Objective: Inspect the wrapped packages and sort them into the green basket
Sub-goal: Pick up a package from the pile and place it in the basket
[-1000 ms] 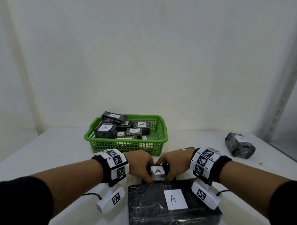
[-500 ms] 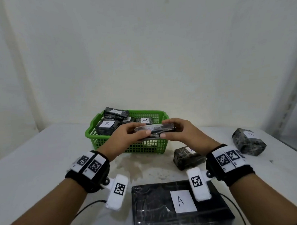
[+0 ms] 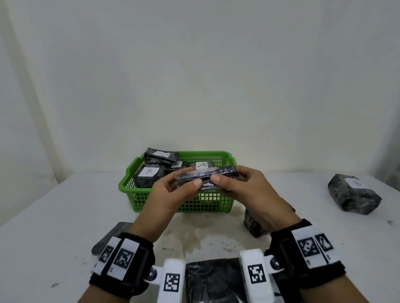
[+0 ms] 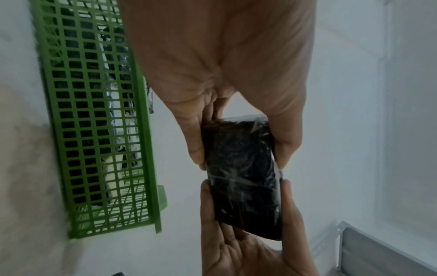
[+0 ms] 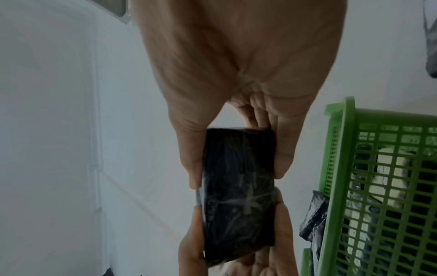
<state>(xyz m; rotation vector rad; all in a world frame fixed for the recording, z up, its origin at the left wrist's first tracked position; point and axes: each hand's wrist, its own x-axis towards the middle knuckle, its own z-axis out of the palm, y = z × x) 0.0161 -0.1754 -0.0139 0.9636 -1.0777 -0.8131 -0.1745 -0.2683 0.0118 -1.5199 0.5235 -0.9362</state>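
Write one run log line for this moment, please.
stage: inspect | left hand + right hand: both hold small wrapped package | place: in air, before green basket | label: not visible | basket: already holds packages

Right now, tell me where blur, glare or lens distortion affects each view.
Head view: sharp, wide-angle bend at the edges; the held package is crisp. Left wrist view: the green basket is smeared, and film glare streaks the package between the left hand and right hand. Right wrist view: soft, dim, similar glare.
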